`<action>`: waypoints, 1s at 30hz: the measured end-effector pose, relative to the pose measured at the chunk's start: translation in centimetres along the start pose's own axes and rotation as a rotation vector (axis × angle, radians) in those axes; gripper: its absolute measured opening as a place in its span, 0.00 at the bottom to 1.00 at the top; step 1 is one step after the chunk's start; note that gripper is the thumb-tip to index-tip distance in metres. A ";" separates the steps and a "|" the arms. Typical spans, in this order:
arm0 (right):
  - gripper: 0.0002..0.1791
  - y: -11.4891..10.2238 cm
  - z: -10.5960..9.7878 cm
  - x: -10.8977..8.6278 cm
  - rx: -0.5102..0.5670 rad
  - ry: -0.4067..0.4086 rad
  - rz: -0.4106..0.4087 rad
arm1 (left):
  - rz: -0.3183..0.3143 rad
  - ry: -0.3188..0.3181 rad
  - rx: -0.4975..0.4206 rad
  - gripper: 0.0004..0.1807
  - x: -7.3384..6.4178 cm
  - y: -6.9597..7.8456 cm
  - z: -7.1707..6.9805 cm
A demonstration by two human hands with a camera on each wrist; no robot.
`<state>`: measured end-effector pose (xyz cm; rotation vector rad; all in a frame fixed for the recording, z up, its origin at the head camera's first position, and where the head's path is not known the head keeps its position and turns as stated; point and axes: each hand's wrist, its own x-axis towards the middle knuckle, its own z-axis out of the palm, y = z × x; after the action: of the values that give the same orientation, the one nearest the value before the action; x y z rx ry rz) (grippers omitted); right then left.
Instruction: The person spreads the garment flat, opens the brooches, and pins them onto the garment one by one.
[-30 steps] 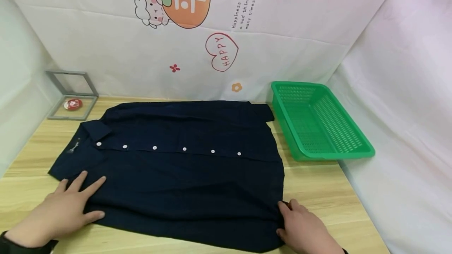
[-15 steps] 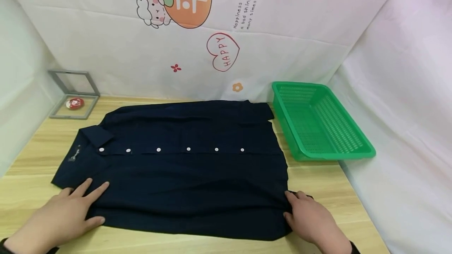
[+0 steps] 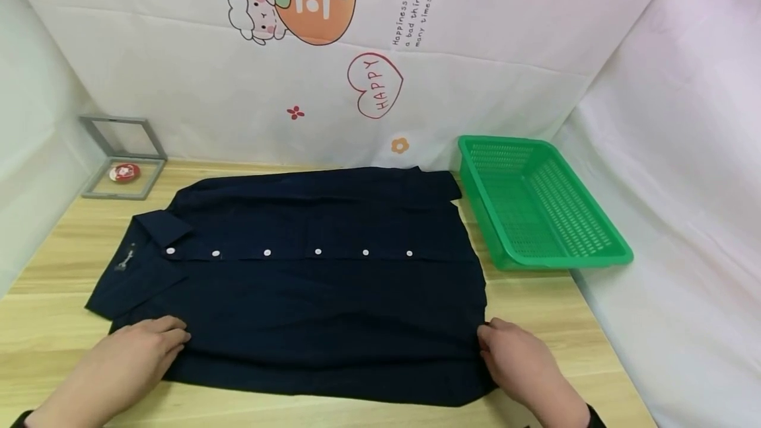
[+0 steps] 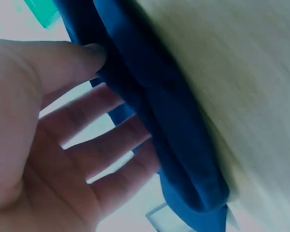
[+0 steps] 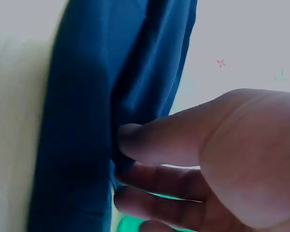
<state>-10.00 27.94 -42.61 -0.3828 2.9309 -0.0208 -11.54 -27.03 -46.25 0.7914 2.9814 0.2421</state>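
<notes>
A dark navy button-up shirt (image 3: 309,302) lies front up across the wooden table, collar to the left, its white buttons in a row. At the near shoulder side, below the collar, my left hand (image 3: 133,358) has its fingers drawn together on the cloth. The left wrist view shows that thumb on a fold of the shirt (image 4: 149,96), with the fingertips hidden behind the fabric. My right hand (image 3: 523,365) pinches the hem at the shirt's near right side. In the right wrist view the thumb presses the cloth (image 5: 130,92) against the fingers.
A green plastic basket (image 3: 502,243) stands at the back right, close to a shirt cuff. At the back left is an open grey frame case (image 3: 125,195) with a red round badge (image 3: 124,173). A printed white cloth (image 3: 226,98) hangs behind the wooden table (image 3: 565,309).
The left hand's spread fingers have drawn together onto the cloth. The right hand, gripping the hem, has moved slightly right and away from me, and the shirt has shifted a little with it.
</notes>
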 end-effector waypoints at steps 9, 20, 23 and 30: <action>0.19 -5.0 -1.1 1.2 -0.071 0.141 -0.206 | 0.000 -0.026 0.010 0.23 1.7 4.3 -0.8; 0.45 -9.6 1.0 2.3 0.086 -0.426 -0.302 | -0.156 -0.431 -0.182 0.42 2.6 7.0 1.4; 0.48 -7.7 1.4 1.4 0.120 -0.449 -0.188 | -0.150 -0.439 -0.179 0.43 2.4 6.7 1.7; 0.55 -3.8 2.0 -0.5 0.151 -0.432 0.056 | -0.147 -0.439 -0.166 0.44 2.1 6.5 2.3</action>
<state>-8.15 24.44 -44.32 -0.2451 2.4925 -0.1337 -9.97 -20.11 -47.45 0.5225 2.5514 0.2649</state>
